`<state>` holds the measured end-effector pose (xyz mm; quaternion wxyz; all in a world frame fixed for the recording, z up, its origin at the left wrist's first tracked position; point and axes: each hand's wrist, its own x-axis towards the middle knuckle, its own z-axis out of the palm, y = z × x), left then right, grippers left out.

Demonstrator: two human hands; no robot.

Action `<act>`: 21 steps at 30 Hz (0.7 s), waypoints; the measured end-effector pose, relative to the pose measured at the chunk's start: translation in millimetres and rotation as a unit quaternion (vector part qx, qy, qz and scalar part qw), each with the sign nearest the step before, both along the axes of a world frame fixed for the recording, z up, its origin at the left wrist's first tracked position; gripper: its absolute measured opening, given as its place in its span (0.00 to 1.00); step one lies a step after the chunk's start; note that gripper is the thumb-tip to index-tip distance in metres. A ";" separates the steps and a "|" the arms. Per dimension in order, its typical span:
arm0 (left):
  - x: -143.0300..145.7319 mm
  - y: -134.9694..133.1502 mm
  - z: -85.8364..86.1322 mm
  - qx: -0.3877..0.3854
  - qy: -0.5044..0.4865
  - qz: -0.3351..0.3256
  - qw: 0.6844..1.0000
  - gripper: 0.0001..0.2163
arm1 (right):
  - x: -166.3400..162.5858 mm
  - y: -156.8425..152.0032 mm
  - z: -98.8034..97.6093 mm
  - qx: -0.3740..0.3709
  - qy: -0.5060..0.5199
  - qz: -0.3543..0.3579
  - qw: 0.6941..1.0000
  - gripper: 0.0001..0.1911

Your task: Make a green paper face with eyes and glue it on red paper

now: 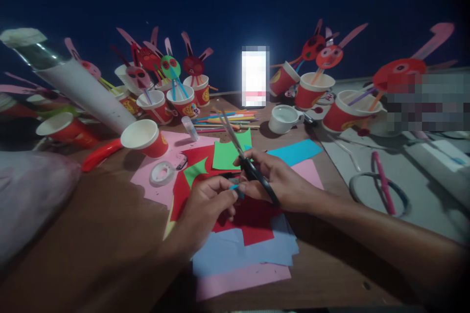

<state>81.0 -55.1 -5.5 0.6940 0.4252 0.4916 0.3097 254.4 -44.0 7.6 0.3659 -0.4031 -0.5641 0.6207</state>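
Observation:
My right hand [279, 181] is closed around the black handles of a pair of scissors [235, 144], whose blades point up and away over a green sheet [225, 154]. My left hand [205, 208] pinches a tiny blue paper scrap [235, 188] between thumb and fingertips, right against my right hand's fingers. Both hands hover over a pile of coloured paper: red [253, 220], pale blue [238, 252] and pink [242, 279] sheets on the brown table [91, 234].
Red paper cups with paper faces on sticks [183, 100] crowd the far left and right [312, 90]. A tipped cup [145, 138], a tape roll [161, 173], a glue tube [190, 128], pencils [227, 120], a white mug [284, 118] and a bright phone [255, 76] lie beyond the paper.

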 end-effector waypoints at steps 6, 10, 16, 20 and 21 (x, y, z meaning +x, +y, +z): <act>-3.4 10.6 11.9 -0.003 -0.073 0.101 0.992 0.07 | 6.2 -6.8 5.5 0.017 0.009 0.051 0.999 0.18; -7.9 14.3 18.2 0.010 -0.102 0.152 0.983 0.07 | 7.2 -11.8 6.4 0.012 -0.027 0.106 0.994 0.13; -11.6 14.1 18.2 0.010 -0.134 0.183 0.974 0.06 | 2.1 -17.7 1.4 0.010 -0.075 0.135 0.988 0.17; -13.3 13.1 16.2 0.011 -0.135 0.161 0.978 0.05 | 1.7 -20.8 -2.9 -0.013 -0.060 0.140 0.988 0.21; -13.6 12.8 15.7 0.013 -0.136 0.156 0.978 0.05 | 1.5 -21.2 -3.5 -0.017 -0.059 0.141 0.988 0.21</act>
